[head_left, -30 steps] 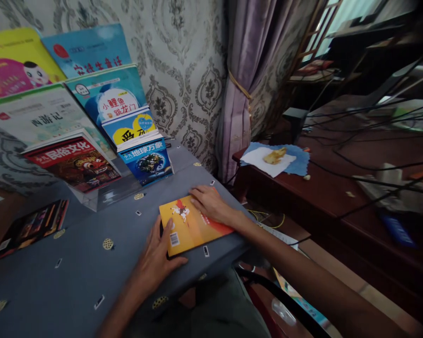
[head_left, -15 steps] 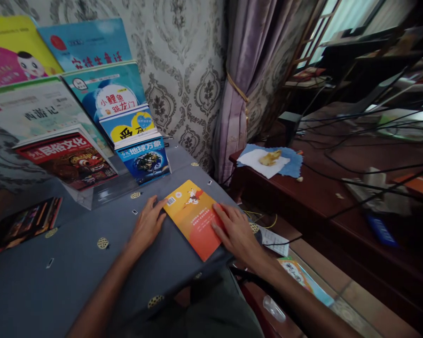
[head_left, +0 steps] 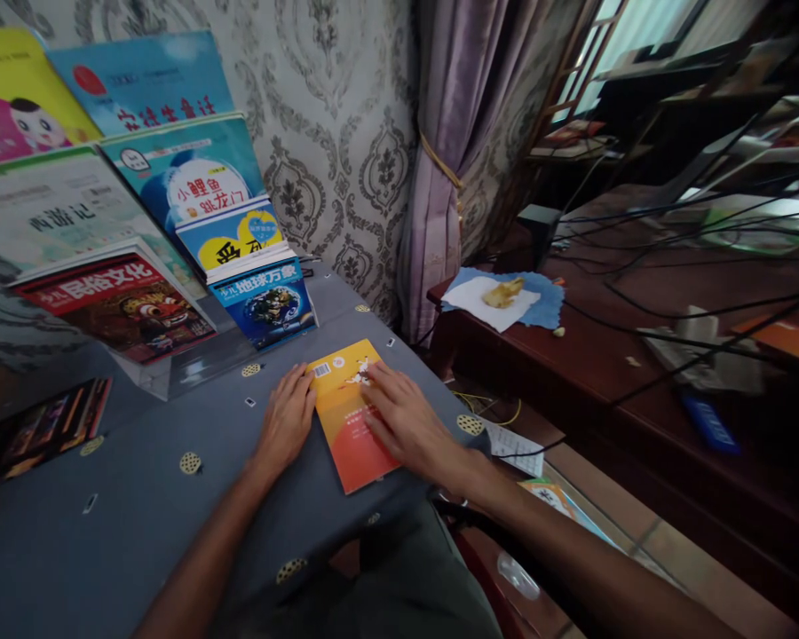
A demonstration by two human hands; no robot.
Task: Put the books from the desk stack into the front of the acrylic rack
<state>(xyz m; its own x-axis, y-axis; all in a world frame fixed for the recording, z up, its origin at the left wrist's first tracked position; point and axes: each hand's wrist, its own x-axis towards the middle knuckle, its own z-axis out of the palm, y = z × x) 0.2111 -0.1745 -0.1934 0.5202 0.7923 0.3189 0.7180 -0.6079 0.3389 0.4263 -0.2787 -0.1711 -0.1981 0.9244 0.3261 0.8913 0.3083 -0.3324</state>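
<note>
An orange and yellow book [head_left: 339, 413] lies flat on the grey patterned tablecloth [head_left: 240, 484], with a barcode at its upper left corner. My left hand [head_left: 286, 417] rests beside it, fingers stretched out and their tips at the book's left edge. Across the right part of the cover lies my right hand [head_left: 409, 422], its fingers extended and flat over some of the print. Neither hand is wrapped round the book. The book's underside is hidden.
A clear display stand [head_left: 179, 377] at the left holds several upright books, including a blue earth book [head_left: 266, 306] and a red one [head_left: 123, 302]. A dark book [head_left: 40, 426] lies left of it. Cables and a blue cloth [head_left: 549, 302] lie on the brown table [head_left: 592, 355].
My right hand has slid left and up from the book's right edge onto its cover. The book is turned slightly, now straighter. My left hand has shifted a little along its left edge.
</note>
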